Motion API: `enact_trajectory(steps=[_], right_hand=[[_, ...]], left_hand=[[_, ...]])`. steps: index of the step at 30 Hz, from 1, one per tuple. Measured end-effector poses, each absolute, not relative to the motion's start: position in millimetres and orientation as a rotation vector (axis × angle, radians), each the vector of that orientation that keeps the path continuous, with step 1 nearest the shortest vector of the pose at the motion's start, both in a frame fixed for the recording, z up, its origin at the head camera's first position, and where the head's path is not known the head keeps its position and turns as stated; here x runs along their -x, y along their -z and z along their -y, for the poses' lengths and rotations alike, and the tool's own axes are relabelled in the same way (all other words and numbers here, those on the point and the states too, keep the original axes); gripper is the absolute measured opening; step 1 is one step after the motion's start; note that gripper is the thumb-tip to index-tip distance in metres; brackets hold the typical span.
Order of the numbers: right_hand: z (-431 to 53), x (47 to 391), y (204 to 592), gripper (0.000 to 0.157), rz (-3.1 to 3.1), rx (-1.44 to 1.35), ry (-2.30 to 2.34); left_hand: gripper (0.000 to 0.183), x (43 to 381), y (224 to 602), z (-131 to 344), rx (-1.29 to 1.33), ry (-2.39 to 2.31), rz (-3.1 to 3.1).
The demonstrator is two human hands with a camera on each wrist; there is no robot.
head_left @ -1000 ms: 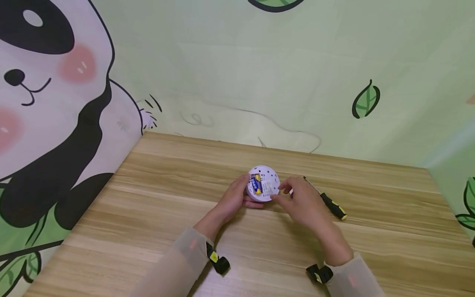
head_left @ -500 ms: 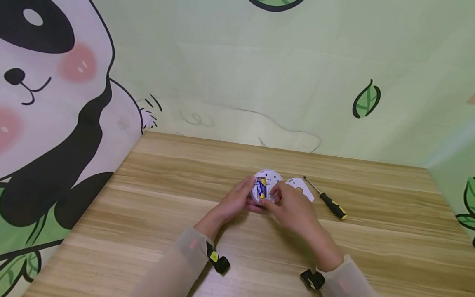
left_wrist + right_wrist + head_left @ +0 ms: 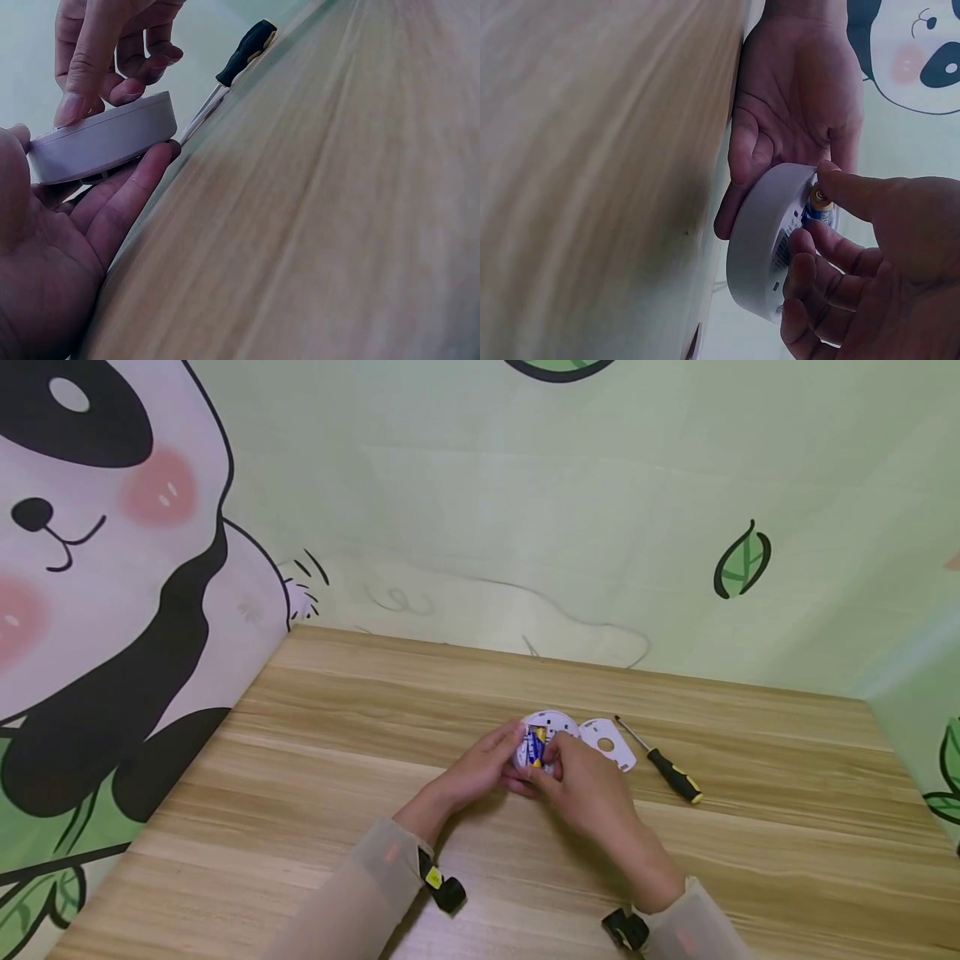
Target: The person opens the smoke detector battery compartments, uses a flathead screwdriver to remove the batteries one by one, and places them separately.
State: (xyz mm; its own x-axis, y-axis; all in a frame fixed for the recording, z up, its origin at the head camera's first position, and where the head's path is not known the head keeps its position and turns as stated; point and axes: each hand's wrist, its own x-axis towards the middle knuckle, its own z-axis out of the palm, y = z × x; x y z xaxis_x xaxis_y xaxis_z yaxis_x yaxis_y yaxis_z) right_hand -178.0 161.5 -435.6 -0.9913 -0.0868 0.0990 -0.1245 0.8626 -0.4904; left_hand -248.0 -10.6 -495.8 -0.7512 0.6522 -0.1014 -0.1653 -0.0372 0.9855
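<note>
My left hand (image 3: 478, 766) holds a round white battery-powered device (image 3: 109, 142) just over the table, its fingers beneath and the thumb at the rim. Blue and yellow batteries (image 3: 536, 747) sit in a recess on its upward face. In the head view my right hand (image 3: 596, 787) reaches over that face from the right. The right wrist view has its thumb and forefinger pinching a battery (image 3: 820, 214) at the recess, the other fingers curled near the white casing (image 3: 750, 247). Part of the recess is hidden behind these fingers.
A white plate with a round hole (image 3: 624, 754) lies flat on the wooden table (image 3: 300, 760), just right of the device. Beyond it is a black and yellow screwdriver (image 3: 673, 774). A printed backdrop (image 3: 450, 527) stands along the table's far edge.
My right hand has moved left from the device's rim onto the batteries, uncovering the white plate. The device has shifted slightly right and nearer in my left hand. The screwdriver stays put.
</note>
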Motion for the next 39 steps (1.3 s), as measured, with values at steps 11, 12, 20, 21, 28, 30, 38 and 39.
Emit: enact_trajectory(steps=[11,12,20,21,28,30,38,39], right_hand=[[-161.6,178.7,434.1,0.022,2.986,-0.148,-0.77],[-161.5,178.7,433.8,0.022,2.985,-0.144,-0.766],[-161.5,179.7,431.3,0.019,2.989,-0.095,-0.758],[-161.7,179.8,431.1,0.018,2.99,-0.093,-0.758],[-163.6,179.3,428.9,0.016,2.972,-0.093,-0.763],[-164.3,179.7,428.5,0.016,2.967,-0.096,-0.772],[-171.3,182.9,426.7,0.017,2.931,-0.111,-0.782],[-172.6,183.4,426.4,0.017,2.924,-0.113,-0.78]], left_hand=[[0.059,248.8,497.2,10.0,-0.485,-1.848,-1.676],[0.059,248.9,497.3,10.0,-0.476,-1.849,-1.677],[0.059,249.4,498.3,10.5,-0.466,-1.872,-1.681],[0.059,249.4,498.3,10.5,-0.466,-1.875,-1.68],[0.059,250.3,498.1,9.7,-0.456,-1.902,-1.654],[0.059,250.8,497.6,9.3,-0.443,-1.904,-1.653],[0.06,251.7,494.7,10.2,-0.394,-1.882,-1.69],[0.06,251.8,494.4,10.5,-0.396,-1.88,-1.695]])
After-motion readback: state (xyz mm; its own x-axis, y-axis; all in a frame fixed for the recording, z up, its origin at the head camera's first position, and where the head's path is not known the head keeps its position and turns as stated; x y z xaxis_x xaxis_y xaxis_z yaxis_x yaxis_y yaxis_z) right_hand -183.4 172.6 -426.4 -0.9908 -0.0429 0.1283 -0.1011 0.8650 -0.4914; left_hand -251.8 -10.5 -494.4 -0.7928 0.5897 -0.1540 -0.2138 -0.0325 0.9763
